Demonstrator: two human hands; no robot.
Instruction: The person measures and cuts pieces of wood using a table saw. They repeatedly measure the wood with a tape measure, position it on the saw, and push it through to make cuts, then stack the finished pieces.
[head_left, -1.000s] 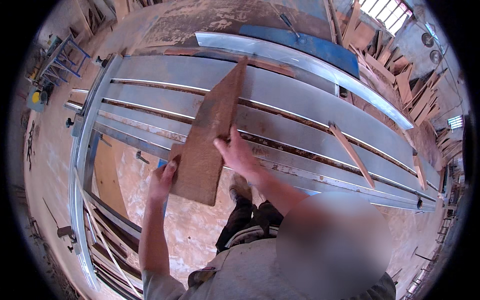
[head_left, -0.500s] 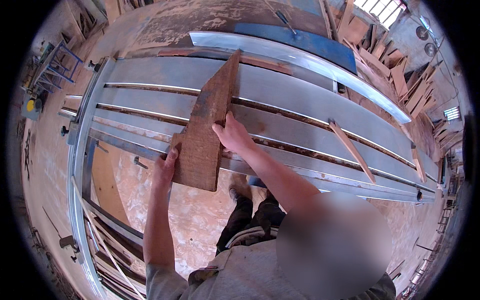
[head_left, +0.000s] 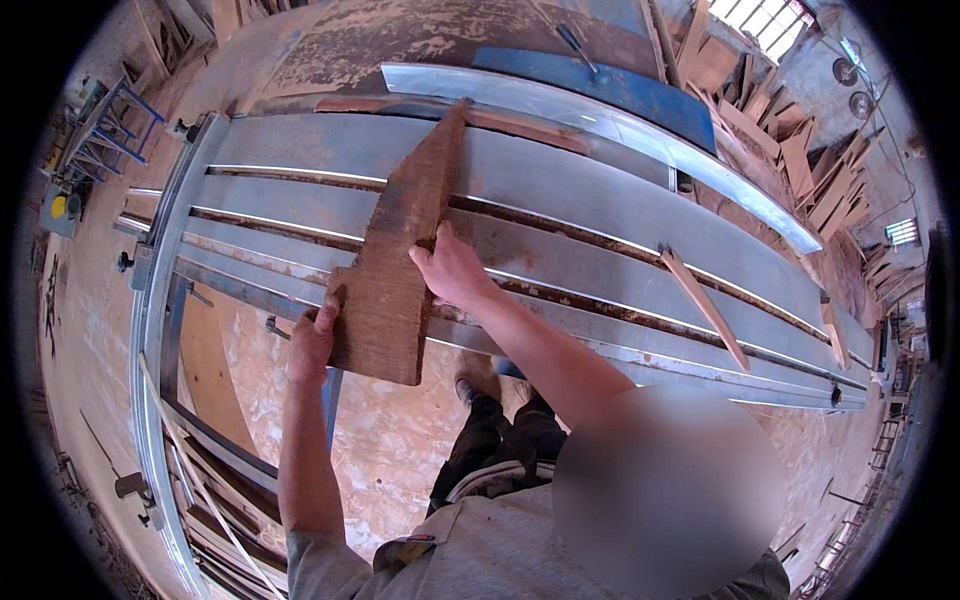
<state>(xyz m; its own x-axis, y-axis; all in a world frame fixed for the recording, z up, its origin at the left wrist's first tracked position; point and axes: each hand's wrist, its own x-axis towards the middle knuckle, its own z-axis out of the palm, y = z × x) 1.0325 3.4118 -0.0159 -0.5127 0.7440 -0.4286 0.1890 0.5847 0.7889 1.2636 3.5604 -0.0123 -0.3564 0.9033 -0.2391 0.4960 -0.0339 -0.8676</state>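
A rough brown board (head_left: 385,300) with a slanted upper edge and a stepped left side lies across the grey slotted table (head_left: 560,180) of a machine, its narrow tip reaching the far edge. My left hand (head_left: 312,340) grips the board's lower left edge at the near side of the table. My right hand (head_left: 448,265) holds its right edge around the middle, thumb on the face and fingers partly hidden behind the edge. To the right, a narrow wooden stick (head_left: 705,310) lies across the slots, and a shorter piece (head_left: 835,335) sits farther right.
A long metal fence (head_left: 600,115) and blue plate (head_left: 650,90) lie beyond the board. A metal rail (head_left: 165,330) runs along the left side. Wood offcuts (head_left: 800,160) are piled at the right wall; a blue stand (head_left: 115,125) is back left. My legs are below the table.
The board and both hands have shifted left and slightly away from me over the table. Both hands keep their hold on it.
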